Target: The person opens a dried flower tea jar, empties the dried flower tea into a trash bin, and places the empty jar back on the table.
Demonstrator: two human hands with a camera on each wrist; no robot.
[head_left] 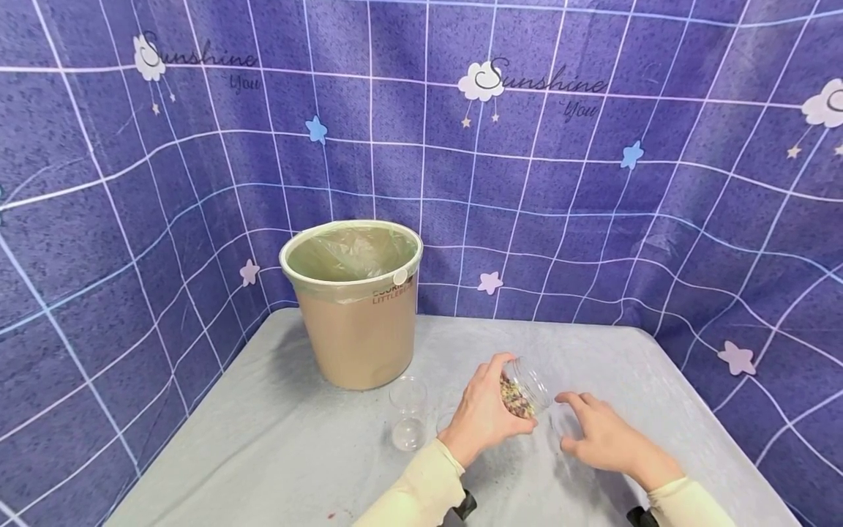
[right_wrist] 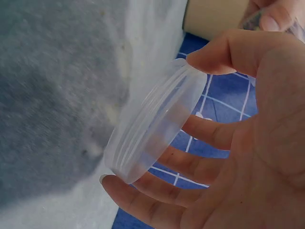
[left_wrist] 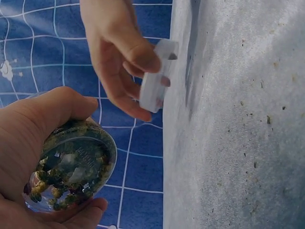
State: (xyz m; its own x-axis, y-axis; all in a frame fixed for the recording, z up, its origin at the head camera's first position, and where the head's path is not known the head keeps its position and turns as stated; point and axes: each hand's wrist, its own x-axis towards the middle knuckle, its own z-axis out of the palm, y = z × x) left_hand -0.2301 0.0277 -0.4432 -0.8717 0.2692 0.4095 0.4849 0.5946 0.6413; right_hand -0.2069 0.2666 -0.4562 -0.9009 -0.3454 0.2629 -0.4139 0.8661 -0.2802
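Note:
My left hand (head_left: 484, 410) grips a clear jar (head_left: 529, 382) tilted above the table, its mouth toward the right hand. Dried buds or petals (head_left: 514, 399), yellow-green and dark, lie inside; through the jar's base (left_wrist: 78, 162) they show in the left wrist view. Just to the right, my right hand (head_left: 606, 435) holds a translucent screw lid (right_wrist: 155, 124) by its rim between thumb and fingers. Lid and jar are apart. Against the pale table the lid is hard to make out in the head view.
A beige bin (head_left: 358, 337) with a plastic liner stands at the back left. In front of it is a clear container (head_left: 408, 433); another clear rim (head_left: 446, 419) is partly hidden by the left hand. Dark crumbs dot the grey cloth (left_wrist: 248, 143). Purple curtains (head_left: 527, 219) surround the table.

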